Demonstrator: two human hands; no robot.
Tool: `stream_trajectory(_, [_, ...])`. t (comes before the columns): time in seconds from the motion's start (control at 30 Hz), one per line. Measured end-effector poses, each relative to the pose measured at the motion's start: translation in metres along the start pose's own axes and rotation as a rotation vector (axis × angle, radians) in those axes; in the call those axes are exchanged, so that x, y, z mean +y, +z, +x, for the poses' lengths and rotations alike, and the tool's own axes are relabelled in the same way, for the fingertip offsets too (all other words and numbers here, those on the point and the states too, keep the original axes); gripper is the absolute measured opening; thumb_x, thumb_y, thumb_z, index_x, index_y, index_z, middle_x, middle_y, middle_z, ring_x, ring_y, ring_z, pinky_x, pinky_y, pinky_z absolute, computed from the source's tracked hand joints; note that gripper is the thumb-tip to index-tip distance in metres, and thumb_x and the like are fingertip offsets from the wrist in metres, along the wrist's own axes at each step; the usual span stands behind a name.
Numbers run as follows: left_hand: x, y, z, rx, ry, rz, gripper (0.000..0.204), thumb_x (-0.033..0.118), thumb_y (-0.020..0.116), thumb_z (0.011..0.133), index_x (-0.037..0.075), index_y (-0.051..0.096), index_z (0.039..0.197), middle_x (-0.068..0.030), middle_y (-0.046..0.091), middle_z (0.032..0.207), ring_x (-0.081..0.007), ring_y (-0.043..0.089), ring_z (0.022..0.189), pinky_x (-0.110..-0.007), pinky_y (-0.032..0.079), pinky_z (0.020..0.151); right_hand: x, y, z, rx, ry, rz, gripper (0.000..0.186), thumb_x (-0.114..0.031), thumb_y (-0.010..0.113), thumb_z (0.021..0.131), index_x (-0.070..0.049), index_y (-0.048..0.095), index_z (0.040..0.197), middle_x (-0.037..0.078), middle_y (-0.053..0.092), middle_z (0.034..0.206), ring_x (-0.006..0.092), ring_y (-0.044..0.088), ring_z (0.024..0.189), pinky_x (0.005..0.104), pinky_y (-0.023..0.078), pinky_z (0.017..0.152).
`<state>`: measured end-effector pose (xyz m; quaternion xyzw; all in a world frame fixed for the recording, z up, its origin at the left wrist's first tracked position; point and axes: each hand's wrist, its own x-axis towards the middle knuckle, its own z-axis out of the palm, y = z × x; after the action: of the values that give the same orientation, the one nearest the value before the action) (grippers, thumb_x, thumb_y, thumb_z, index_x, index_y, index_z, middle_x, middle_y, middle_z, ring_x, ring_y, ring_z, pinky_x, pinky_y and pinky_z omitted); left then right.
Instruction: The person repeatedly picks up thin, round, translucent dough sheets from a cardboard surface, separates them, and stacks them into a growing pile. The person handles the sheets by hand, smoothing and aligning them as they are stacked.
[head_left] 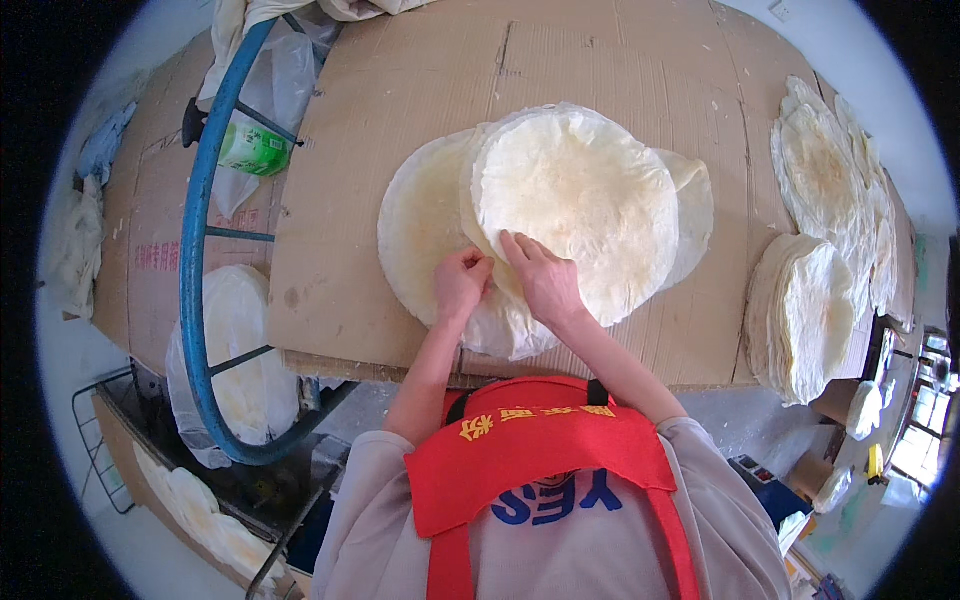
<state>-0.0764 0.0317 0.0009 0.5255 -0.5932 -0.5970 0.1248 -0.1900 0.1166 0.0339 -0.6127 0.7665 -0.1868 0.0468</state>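
A stack of thin round flatbreads (585,200) lies on the cardboard-covered table in front of me. More flatbreads (420,200) stick out from under it at the left, and a folded edge (690,190) pokes out at the right. My left hand (463,285) is closed in a pinch at the stack's near left edge, apparently on the rim of a flatbread; the fingertips are partly hidden. Close beside it, my right hand (543,278) rests on the top flatbread near the same edge, its fingers stretched out and lying flat.
Cardboard sheets (340,250) cover the table. Other flatbread stacks stand at the right (805,315) and far right (825,160). A blue metal frame (195,250) rises at the left, with a green package (255,148) behind it and a bagged flatbread stack (235,350) beside it.
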Motion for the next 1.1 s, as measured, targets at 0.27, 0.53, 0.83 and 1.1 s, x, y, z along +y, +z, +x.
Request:
stream_trajectory(0.27, [-0.005,-0.004,0.006,-0.124,-0.098,-0.369,0.009,0.008,0.054,0.077,0.002,0.058,0.071,-0.0027,0.057,0.067,-0.01,0.054,0.063,-0.022,0.042,0.058,0.0,0.02,0.005,-0.055,0.024,0.184,0.047,-0.006,0.054,0.072,-0.006,0.043,0.117,0.007,0.054,0.11,0.0228,0.056,0.098,0.0348,0.05,0.07])
stream_trajectory(0.53, [-0.009,-0.012,0.003,-0.236,-0.196,-0.732,0.015,0.005,0.05,0.082,-0.001,0.054,0.094,-0.0126,0.061,0.088,-0.0213,0.06,0.083,-0.032,0.05,0.076,-0.001,0.035,-0.006,0.035,0.112,0.163,0.051,-0.007,0.058,0.07,-0.004,0.043,0.119,0.014,0.057,0.101,0.0302,0.055,0.097,0.0361,0.047,0.075])
stream_trajectory(0.83, [-0.018,-0.016,0.009,-0.26,-0.229,-0.727,0.025,0.006,0.047,0.083,-0.006,0.048,0.105,-0.0213,0.057,0.101,-0.0292,0.057,0.095,-0.037,0.049,0.083,0.154,-0.06,-0.002,0.233,0.894,1.627,0.025,-0.004,0.059,0.077,-0.002,0.056,0.101,0.007,0.061,0.092,0.0173,0.06,0.078,0.0308,0.051,0.069])
stream_trajectory(1.1, [-0.014,-0.017,0.006,-0.239,-0.224,-0.684,0.029,0.009,0.048,0.083,-0.004,0.047,0.109,-0.018,0.057,0.1,-0.0262,0.058,0.092,-0.034,0.049,0.081,0.247,-0.286,0.0,0.748,0.547,1.01,0.036,-0.009,0.061,0.078,0.0,0.051,0.111,0.009,0.058,0.102,0.0171,0.057,0.088,0.0287,0.048,0.076])
